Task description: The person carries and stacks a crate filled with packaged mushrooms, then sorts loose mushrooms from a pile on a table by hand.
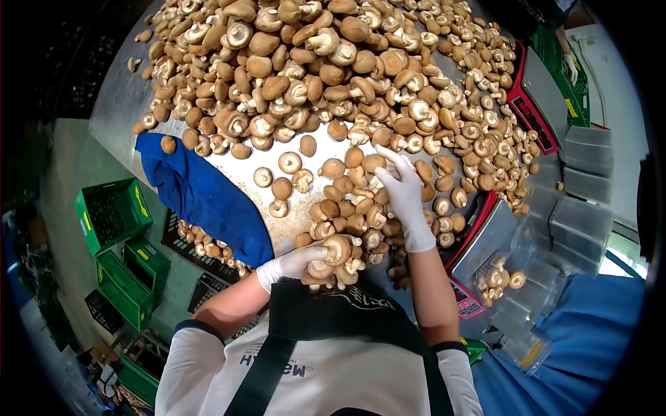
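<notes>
Brown mushrooms (277, 87) lie heaped across a metal table (232, 166), with a smaller group (347, 201) near its front edge. My left hand (302, 262), in a white glove, is closed around several mushrooms (338, 251) close to the apron. Farther right, my right hand (402, 187), gloved too, reaches over the small group, its fingers spread beside a mushroom (373, 163). Whether its fingertips touch that mushroom is hard to tell.
A blue cloth (201, 201) covers the table's left edge. Green crates (114, 215) stand on the floor at left. At right are a red-edged scale (479, 243) with a tray of mushrooms (496, 277), clear plastic trays (579, 232), and a co-worker's gloved hand (571, 69).
</notes>
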Available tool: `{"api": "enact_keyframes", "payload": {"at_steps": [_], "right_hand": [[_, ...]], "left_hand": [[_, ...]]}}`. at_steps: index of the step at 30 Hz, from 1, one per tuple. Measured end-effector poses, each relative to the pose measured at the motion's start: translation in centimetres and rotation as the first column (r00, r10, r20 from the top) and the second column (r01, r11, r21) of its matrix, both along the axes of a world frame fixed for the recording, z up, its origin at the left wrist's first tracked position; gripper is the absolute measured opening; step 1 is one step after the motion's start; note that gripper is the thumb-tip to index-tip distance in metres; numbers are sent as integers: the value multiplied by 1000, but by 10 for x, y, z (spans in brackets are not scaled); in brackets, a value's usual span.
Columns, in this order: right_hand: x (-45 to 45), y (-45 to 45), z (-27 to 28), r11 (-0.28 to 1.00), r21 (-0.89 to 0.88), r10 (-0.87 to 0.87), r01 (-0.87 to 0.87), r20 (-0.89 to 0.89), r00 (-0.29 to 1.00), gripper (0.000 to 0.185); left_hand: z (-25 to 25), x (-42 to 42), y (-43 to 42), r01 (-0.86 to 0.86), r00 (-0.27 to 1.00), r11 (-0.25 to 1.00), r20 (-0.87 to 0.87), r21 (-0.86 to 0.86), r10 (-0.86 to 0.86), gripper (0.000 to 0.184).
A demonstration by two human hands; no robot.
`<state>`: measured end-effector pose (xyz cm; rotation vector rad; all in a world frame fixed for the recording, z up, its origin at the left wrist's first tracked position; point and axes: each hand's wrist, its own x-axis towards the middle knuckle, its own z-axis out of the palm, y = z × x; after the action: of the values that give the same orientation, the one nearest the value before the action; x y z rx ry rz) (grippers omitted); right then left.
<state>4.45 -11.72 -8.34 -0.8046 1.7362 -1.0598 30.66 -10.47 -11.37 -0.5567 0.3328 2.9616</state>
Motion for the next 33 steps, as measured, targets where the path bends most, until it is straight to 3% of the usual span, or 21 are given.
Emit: {"api": "enact_keyframes", "payload": {"at_steps": [2,4,7,11,12,14,16,17,19,20,21,22,24,26,27,28,31,32,33], "right_hand": [[-6,14,2,998,-38,-33,40,151,988,35],[-11,23,-10,978,-78,-130,196,503,854,33],[-16,27,6,999,-49,7,0,145,989,23],[-2,-5,23,923,-295,171,-248,-263,950,15],[5,-16,20,948,-211,151,-240,-365,918,17],[19,-32,-10,963,-136,41,-235,-782,622,23],[28,-43,-29,966,163,236,-202,-876,422,29],[28,-41,-31,961,136,237,-239,-849,472,31],[25,-33,-27,979,-56,109,-195,-663,740,33],[22,-27,-22,979,-140,52,-150,-534,844,35],[18,-22,-16,984,-157,36,-80,-267,963,37],[13,-19,9,999,-50,3,5,158,987,40],[2,-6,6,966,-228,34,119,573,819,45],[4,3,21,962,-231,66,143,708,703,54],[4,8,24,966,-214,72,147,763,642,56],[7,11,25,970,-198,84,141,818,569,57],[12,23,28,977,-156,67,144,869,490,49],[13,27,33,967,-104,-7,232,901,434,44],[5,34,17,959,-123,-4,256,895,447,40]], "left_hand": [[-4,4,1,-6,1000,1000,-2,-5,6,78],[-3,6,-1,-11,1000,1000,-8,-3,11,75],[5,8,-5,-31,999,999,6,-8,31,72],[3,14,-5,-67,996,996,63,-57,70,70],[-1,15,-4,-73,995,995,66,-66,77,70],[0,14,-5,-50,994,995,88,-83,58,70],[3,12,-6,-76,990,992,111,-96,87,63],[8,11,-5,-112,984,988,124,-102,125,57],[11,11,-9,-161,982,982,87,-96,170,50],[11,12,-10,-132,983,986,113,-104,143,57],[10,13,-11,-101,984,989,137,-111,116,63],[9,13,-10,-67,984,991,158,-116,85,69],[4,11,-8,-166,975,986,151,11,163,55],[-1,8,-12,-112,993,992,29,54,111,56],[-3,9,-8,-128,986,991,112,38,123,57],[0,7,-10,-121,992,991,34,58,119,56],[10,8,-9,-131,989,990,59,-51,134,51],[3,3,0,-117,979,981,147,-156,140,73],[-2,8,0,-103,985,983,118,-153,122,73]]}}
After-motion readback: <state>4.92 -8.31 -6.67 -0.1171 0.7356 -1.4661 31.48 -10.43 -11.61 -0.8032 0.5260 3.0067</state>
